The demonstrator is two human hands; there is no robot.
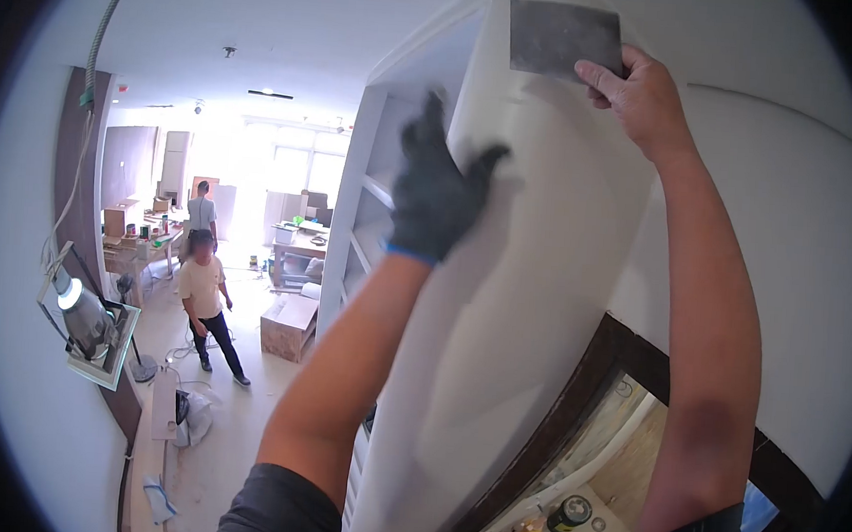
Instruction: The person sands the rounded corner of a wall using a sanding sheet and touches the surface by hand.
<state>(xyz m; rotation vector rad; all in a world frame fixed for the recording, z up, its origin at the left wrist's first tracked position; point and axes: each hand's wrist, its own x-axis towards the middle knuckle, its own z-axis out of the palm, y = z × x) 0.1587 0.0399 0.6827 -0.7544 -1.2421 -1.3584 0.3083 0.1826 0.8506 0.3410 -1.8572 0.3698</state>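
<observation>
My right hand (650, 106) is bare and raised high at the upper right. Its thumb and fingers pinch the edge of a dark grey rectangular sheet of sandpaper (563, 38), which lies flat against the upper part of a white wall panel (539, 166). In a dark glove with a blue cuff, my left hand (435, 193) is raised beside the panel's left edge, blurred by motion. Its fingers are spread and hold nothing; whether it touches the panel I cannot tell. Left of it stand white built-in shelves (367, 194).
A dark-framed opening (626, 347) below holds a can (570, 514) and a small bottle (530, 526) on a ledge. A work lamp (86, 318) hangs at the left. Two people stand further back, one in a light shirt (202, 285), near cluttered workbenches (139, 260) and a box (289, 326).
</observation>
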